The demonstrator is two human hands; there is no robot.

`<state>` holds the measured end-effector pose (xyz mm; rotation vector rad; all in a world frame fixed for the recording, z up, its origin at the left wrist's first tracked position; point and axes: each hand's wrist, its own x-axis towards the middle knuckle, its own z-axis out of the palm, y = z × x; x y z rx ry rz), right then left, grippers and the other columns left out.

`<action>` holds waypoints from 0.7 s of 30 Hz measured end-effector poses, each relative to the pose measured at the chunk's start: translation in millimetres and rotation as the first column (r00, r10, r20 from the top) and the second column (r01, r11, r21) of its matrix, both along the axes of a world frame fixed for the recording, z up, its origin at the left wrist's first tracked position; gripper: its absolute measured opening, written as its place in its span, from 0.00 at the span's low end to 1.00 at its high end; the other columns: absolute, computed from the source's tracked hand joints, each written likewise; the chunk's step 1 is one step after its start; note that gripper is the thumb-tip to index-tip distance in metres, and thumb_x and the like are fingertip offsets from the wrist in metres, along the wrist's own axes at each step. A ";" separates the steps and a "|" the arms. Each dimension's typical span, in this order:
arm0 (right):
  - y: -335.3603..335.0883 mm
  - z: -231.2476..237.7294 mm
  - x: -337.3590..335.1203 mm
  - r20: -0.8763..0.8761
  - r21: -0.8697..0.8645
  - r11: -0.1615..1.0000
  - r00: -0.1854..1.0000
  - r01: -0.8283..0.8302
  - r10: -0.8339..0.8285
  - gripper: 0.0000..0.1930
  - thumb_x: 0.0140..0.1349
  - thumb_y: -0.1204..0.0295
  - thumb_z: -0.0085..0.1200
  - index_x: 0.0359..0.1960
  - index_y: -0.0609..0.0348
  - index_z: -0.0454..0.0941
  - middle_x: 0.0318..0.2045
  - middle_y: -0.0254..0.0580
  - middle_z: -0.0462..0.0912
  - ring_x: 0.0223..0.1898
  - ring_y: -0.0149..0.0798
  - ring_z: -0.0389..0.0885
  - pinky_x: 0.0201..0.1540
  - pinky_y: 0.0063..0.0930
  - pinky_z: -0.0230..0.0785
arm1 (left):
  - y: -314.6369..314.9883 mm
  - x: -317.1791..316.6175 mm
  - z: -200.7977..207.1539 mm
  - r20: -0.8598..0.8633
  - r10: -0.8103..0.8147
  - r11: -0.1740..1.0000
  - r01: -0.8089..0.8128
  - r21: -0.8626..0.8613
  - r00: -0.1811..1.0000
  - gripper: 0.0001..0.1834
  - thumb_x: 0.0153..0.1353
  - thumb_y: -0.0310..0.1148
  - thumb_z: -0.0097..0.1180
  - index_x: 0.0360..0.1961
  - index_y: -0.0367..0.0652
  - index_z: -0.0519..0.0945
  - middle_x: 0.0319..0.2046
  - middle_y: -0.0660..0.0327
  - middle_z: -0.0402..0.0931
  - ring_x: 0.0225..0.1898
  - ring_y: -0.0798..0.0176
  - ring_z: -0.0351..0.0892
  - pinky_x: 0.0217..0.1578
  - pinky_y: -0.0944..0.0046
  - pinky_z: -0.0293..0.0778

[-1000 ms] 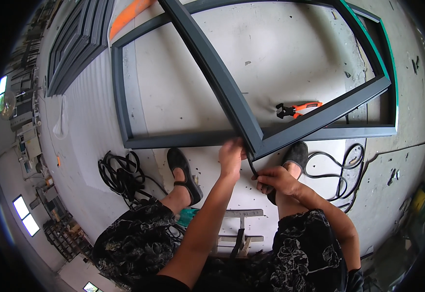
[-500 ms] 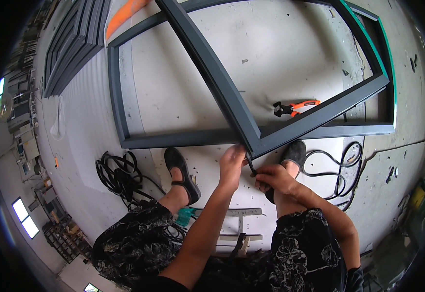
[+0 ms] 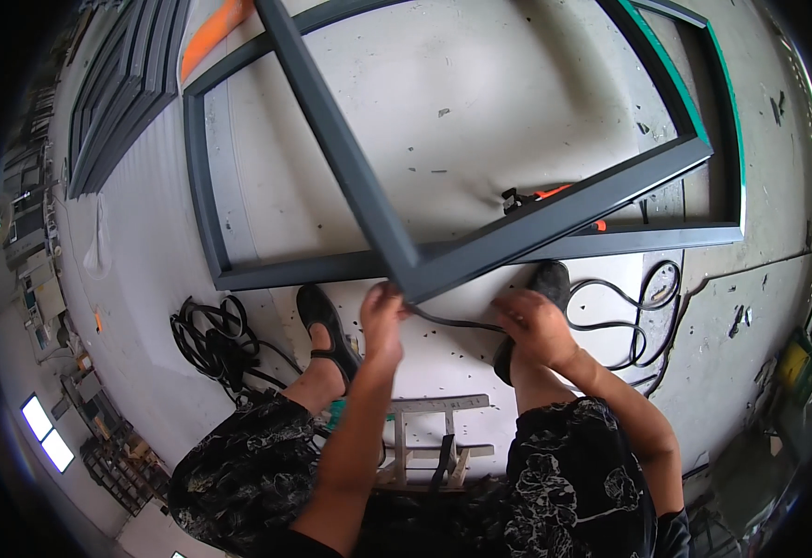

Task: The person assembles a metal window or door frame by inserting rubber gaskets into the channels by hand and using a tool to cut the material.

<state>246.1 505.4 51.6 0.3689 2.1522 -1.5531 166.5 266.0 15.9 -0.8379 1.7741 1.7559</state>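
Note:
A dark grey frame [image 3: 350,181] lies tilted across another grey frame [image 3: 276,272] on the floor. At its near corner is my left hand [image 3: 383,325], with the fingers closed against that corner; the fingertips are partly hidden. A thin black rubber strip [image 3: 457,322] runs from the corner to my right hand [image 3: 541,327], beside my right shoe. The fingers of the right hand are bent around the strip, slightly blurred. Orange-handled pliers [image 3: 517,199] lie under the upper frame, whose near bar partly covers them.
Coiled black strip [image 3: 215,339] lies left of my left shoe [image 3: 327,325], and more loops [image 3: 647,307] lie at the right. Several grey frames [image 3: 127,93] are stacked at the far left. A low stool-like piece [image 3: 443,404] stands between my legs.
The upper frame's near corner has shifted left, my left hand with it. My right hand has moved away from the left one, and a length of strip now shows between them. The pliers are more covered.

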 end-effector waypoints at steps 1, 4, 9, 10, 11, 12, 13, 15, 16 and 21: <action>10.1 0.9 -0.1 -0.175 0.222 0.975 0.984 0.000 0.040 0.12 0.51 0.75 0.54 0.39 0.61 0.77 0.33 0.47 0.78 0.36 0.50 0.76 0.41 0.35 0.69 | -14.4 -8.6 3.0 0.009 0.016 1.000 -0.016 -0.018 1.000 0.11 0.59 0.32 0.55 0.41 0.39 0.74 0.30 0.62 0.75 0.29 0.69 0.75 0.30 0.69 0.72; 42.9 1.6 -4.0 -0.344 0.577 0.809 0.931 0.109 0.120 0.10 0.47 0.76 0.53 0.34 0.59 0.75 0.38 0.43 0.75 0.42 0.47 0.72 0.46 0.37 0.66 | -35.7 -28.9 4.5 0.045 0.040 0.998 -0.037 -0.054 0.998 0.11 0.59 0.30 0.53 0.42 0.39 0.73 0.31 0.62 0.77 0.30 0.68 0.77 0.31 0.68 0.72; 89.5 -13.3 -19.2 -0.305 0.814 0.556 0.938 0.168 0.163 0.13 0.53 0.70 0.54 0.40 0.62 0.75 0.44 0.49 0.75 0.48 0.49 0.70 0.52 0.39 0.62 | -40.1 -45.4 19.1 0.148 -0.063 0.997 0.070 -0.043 0.987 0.11 0.62 0.31 0.49 0.45 0.41 0.72 0.35 0.59 0.77 0.36 0.63 0.79 0.38 0.65 0.73; 93.2 -19.2 -23.5 -0.301 0.833 0.527 0.936 0.165 0.182 0.15 0.54 0.68 0.54 0.40 0.63 0.74 0.45 0.50 0.74 0.50 0.50 0.70 0.54 0.39 0.60 | -39.7 -45.6 21.0 0.140 -0.052 0.997 0.060 -0.054 0.989 0.11 0.62 0.31 0.49 0.45 0.41 0.72 0.35 0.59 0.77 0.36 0.63 0.79 0.38 0.65 0.73; 96.0 -28.1 -26.3 -0.258 0.868 0.481 0.939 0.122 0.227 0.17 0.55 0.62 0.54 0.40 0.63 0.75 0.46 0.53 0.74 0.52 0.51 0.68 0.57 0.40 0.57 | -40.0 -46.6 26.1 0.193 -0.054 0.998 0.058 -0.018 0.980 0.11 0.63 0.32 0.48 0.45 0.41 0.71 0.36 0.58 0.77 0.37 0.61 0.78 0.40 0.62 0.73; 100.8 -35.0 -29.1 -0.175 0.859 0.512 0.953 0.024 0.249 0.20 0.57 0.59 0.52 0.44 0.62 0.74 0.46 0.53 0.74 0.52 0.53 0.68 0.56 0.45 0.56 | -41.6 -46.5 30.1 0.248 -0.056 0.998 0.054 0.017 0.967 0.12 0.64 0.33 0.47 0.46 0.41 0.70 0.38 0.57 0.76 0.38 0.59 0.78 0.42 0.60 0.74; 104.6 -39.6 -35.7 -0.075 0.852 0.518 0.960 -0.080 0.271 0.20 0.56 0.59 0.53 0.43 0.62 0.75 0.46 0.52 0.74 0.52 0.52 0.68 0.56 0.45 0.56 | -46.0 -44.3 29.7 0.282 -0.118 0.992 0.100 0.076 0.952 0.13 0.65 0.36 0.45 0.46 0.40 0.68 0.39 0.55 0.75 0.41 0.57 0.78 0.47 0.56 0.73; 113.5 -54.5 -42.4 -0.318 0.839 0.538 0.874 0.079 0.367 0.21 0.53 0.56 0.55 0.43 0.60 0.76 0.36 0.47 0.79 0.45 0.49 0.73 0.57 0.46 0.55 | -49.1 -40.8 36.3 0.432 -0.217 0.976 0.192 0.102 0.876 0.15 0.65 0.39 0.46 0.45 0.40 0.69 0.40 0.55 0.76 0.43 0.57 0.77 0.48 0.58 0.73; 114.0 -64.2 -46.6 -0.268 0.818 0.574 0.905 0.033 0.331 0.21 0.51 0.56 0.57 0.43 0.57 0.76 0.38 0.47 0.79 0.44 0.49 0.74 0.55 0.44 0.58 | -46.6 -44.1 53.7 0.506 -0.266 0.962 0.261 0.081 0.821 0.15 0.65 0.41 0.46 0.45 0.40 0.69 0.41 0.56 0.76 0.43 0.58 0.77 0.47 0.60 0.73; 109.6 -74.0 -72.0 -0.086 0.840 0.530 0.935 -0.118 0.344 0.19 0.50 0.59 0.57 0.42 0.52 0.77 0.40 0.43 0.79 0.45 0.47 0.76 0.47 0.37 0.68 | -89.6 -63.8 99.5 0.586 -0.533 0.786 0.614 0.075 0.610 0.15 0.65 0.42 0.46 0.41 0.41 0.72 0.37 0.59 0.77 0.40 0.63 0.77 0.42 0.65 0.73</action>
